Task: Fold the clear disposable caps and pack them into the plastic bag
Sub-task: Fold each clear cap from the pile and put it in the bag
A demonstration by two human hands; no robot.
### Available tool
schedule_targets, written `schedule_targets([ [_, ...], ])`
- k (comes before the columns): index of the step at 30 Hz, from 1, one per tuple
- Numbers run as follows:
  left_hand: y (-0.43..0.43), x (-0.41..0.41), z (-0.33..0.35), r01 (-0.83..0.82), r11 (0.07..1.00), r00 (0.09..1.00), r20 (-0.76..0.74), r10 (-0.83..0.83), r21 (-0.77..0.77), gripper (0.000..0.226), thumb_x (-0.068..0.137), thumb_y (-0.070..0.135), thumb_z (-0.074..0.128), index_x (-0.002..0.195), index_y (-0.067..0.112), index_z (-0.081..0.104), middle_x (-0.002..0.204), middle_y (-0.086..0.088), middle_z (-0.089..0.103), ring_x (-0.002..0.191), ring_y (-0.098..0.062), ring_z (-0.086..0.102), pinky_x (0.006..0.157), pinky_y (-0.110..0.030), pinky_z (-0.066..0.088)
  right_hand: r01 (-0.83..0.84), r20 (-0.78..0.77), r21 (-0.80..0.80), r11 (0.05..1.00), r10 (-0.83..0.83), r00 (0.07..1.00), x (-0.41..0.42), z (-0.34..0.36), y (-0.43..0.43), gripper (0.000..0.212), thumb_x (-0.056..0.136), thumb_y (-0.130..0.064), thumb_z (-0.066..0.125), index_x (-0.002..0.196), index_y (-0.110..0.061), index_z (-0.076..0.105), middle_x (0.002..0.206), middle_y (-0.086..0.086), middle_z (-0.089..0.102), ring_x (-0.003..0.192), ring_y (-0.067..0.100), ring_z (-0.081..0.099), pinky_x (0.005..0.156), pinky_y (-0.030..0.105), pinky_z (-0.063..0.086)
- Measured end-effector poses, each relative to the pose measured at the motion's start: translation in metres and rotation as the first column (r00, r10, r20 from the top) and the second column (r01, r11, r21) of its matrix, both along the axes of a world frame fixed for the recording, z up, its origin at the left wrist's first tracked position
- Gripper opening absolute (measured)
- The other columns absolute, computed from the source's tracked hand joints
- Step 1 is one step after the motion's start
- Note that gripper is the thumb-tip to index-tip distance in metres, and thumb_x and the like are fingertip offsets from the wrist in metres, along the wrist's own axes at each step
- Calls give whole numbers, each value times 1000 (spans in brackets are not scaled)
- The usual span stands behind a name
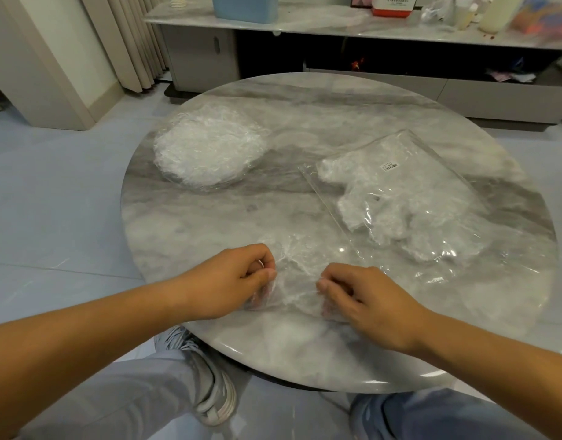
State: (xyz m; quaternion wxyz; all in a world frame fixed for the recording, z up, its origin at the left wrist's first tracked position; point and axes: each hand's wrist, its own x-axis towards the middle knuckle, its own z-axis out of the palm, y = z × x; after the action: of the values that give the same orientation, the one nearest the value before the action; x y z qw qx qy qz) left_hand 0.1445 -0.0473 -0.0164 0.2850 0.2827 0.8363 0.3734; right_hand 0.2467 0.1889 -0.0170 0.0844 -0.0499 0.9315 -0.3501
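A home living room: marble table (pixel 209 223), low cabinet (pixel 203 58), curtains (pixel 130 36).

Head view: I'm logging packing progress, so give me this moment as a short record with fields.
table: round, grey marble
loose caps: heap at far left
plastic bag: lies flat at right, folded caps inside
cap in work: at near edge, between the hands
left hand: pinches the cap's left side
right hand: pinches the cap's right side

round marble table (pixel 209 217) on pale tiled floor (pixel 51 185), low cabinet (pixel 203 58) and curtain (pixel 136 36) behind.
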Motion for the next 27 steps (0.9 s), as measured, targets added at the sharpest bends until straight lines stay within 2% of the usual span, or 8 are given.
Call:
schedule_targets([
  [4, 7, 1, -2, -112, 993, 986, 127, 108, 28, 29, 86, 49, 74, 96, 24, 64, 77, -2, 69, 61, -10, 60, 65, -34, 53, 85, 104, -13, 996, -83, 991, -10, -5, -2, 31, 105, -37, 50, 78, -24, 60, 61, -22, 60, 61, 2, 58, 60, 17, 42],
  [7, 10, -1, -7, -135, 989, 991, 0, 135, -61, 34, 76, 52, 82, 93, 27, 65, 77, 2, 71, 60, -3, 60, 64, -27, 54, 135, 130, 54, 989, -141, 981, -14, -9, -1, 26, 102, -40, 55, 80, -27, 62, 57, -21, 60, 56, 1, 56, 58, 17, 39],
  [11, 12, -3, -11, -151, 976, 982, -139, 130, -154, 22, 81, 42, 80, 84, 26, 65, 69, 5, 67, 58, -1, 58, 60, -21, 49, 165, 108, 211, 963, -191, 976, -16, -7, 2, 18, 95, -48, 63, 88, -32, 60, 66, -9, 63, 66, 4, 58, 60, 24, 42],
  [16, 12, -4, -10, -105, 963, 957, -289, 30, -248, 20, 85, 40, 75, 80, 30, 59, 67, 11, 61, 64, -4, 58, 63, -23, 47, 180, 95, 304, 936, -218, 971, -15, -4, 4, 30, 88, -55, 68, 99, -31, 54, 80, -7, 65, 79, 15, 62, 73, 35, 53],
  [19, 13, -3, -9, -109, 959, 947, -321, 20, -261, 23, 84, 40, 75, 80, 31, 55, 67, 11, 59, 67, -7, 57, 63, -26, 45, 152, 38, 316, 937, -173, 984, -15, 1, 3, 32, 89, -51, 69, 104, -30, 51, 78, -9, 61, 75, 11, 59, 70, 31, 50],
  [21, 15, -3, -5, -127, 957, 941, -337, 33, -261, 25, 84, 39, 75, 81, 32, 52, 69, 10, 58, 67, -8, 56, 62, -26, 43, 154, -30, 255, 955, -152, 988, -17, 6, 2, 28, 89, -45, 72, 101, -31, 51, 75, -10, 60, 70, 6, 57, 65, 24, 46],
  [23, 17, -2, 2, -164, 962, 944, -318, 89, -217, 26, 84, 37, 76, 84, 31, 51, 71, 9, 60, 66, -6, 57, 60, -23, 41, 187, -42, 95, 978, -184, 982, -18, 13, -1, 26, 88, -38, 77, 97, -30, 54, 74, -9, 64, 67, 5, 59, 64, 20, 47],
  [27, 26, 5, 17, -328, 944, 945, -23, 328, -22, 43, 86, 32, 78, 114, 26, 46, 77, 0, 70, 55, -4, 62, 52, -19, 45, 333, 243, -334, 882, -261, 934, -20, 22, -15, 22, 92, -20, 74, 108, -20, 59, 77, 3, 74, 65, 14, 72, 52, 24, 51],
])
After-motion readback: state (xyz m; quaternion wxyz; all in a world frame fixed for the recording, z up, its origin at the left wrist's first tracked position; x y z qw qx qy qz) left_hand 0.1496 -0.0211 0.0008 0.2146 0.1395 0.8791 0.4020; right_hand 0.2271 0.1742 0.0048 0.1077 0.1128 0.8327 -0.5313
